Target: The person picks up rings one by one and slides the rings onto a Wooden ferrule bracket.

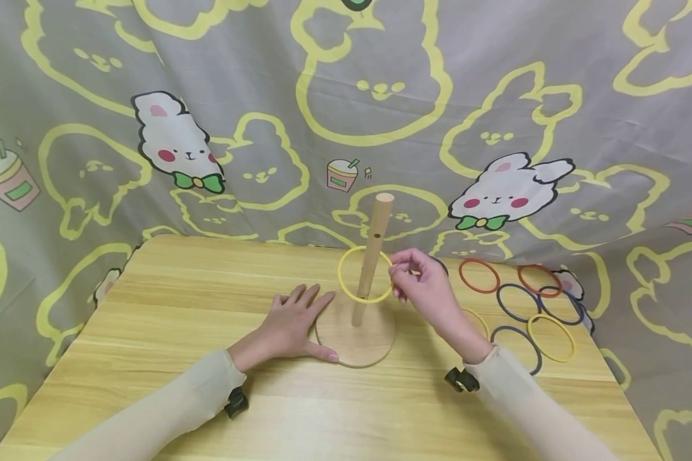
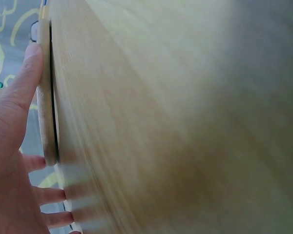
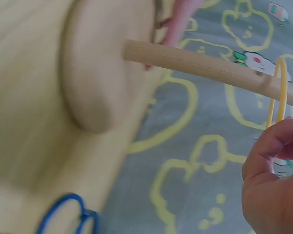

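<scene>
A wooden post rises from a round wooden base on the table. My left hand lies at the left side of the base, fingers spread and straight, thumb along its near rim. The left wrist view shows the thumb against the edge of the base. With my right hand I pinch a thin yellow ring at its right side. That ring encircles the post, well above the base, as the right wrist view also shows.
Right of the base, several loose rings lie on the wooden table: red, blue and yellow ones, some overlapping. My right forearm partly covers another yellow ring. A patterned grey curtain hangs behind the table.
</scene>
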`<control>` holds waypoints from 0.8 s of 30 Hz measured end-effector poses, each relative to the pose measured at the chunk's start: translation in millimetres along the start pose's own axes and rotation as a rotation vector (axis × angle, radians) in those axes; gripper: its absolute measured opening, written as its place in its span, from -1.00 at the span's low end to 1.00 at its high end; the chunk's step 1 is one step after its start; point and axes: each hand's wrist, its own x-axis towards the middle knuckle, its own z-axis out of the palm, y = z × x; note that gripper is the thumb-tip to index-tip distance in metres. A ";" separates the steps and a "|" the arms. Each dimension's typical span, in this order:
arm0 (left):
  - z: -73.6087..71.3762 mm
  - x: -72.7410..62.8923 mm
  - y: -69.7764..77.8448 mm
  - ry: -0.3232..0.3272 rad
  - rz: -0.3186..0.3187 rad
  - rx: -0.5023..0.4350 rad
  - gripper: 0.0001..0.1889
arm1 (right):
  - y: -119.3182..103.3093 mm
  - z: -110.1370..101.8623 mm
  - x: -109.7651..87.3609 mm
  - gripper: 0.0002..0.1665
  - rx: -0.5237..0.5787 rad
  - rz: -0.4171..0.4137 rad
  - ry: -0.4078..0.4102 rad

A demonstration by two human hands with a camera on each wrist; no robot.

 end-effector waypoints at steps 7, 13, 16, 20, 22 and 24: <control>-2.7 0.4 1.4 -0.020 -0.014 0.000 0.44 | 33.1 10.9 -5.6 -0.75 -0.098 0.063 -0.035; -6.3 0.7 5.3 -0.039 -0.024 0.018 0.41 | 53.7 16.0 -9.1 -0.76 -0.171 0.124 -0.084; -10.6 -0.2 8.9 -0.036 -0.025 0.019 0.39 | 62.3 16.9 -9.8 -0.79 -0.207 0.142 -0.112; -16.0 -1.5 13.6 -0.039 -0.026 0.030 0.36 | 72.0 17.6 -10.2 -0.84 -0.240 0.172 -0.144; -17.1 -1.8 15.0 -0.045 -0.027 0.033 0.35 | 75.6 18.2 -10.6 -0.86 -0.257 0.188 -0.157; -17.1 -2.3 15.3 -0.046 -0.025 0.028 0.35 | 78.2 19.1 -11.0 -0.87 -0.278 0.190 -0.169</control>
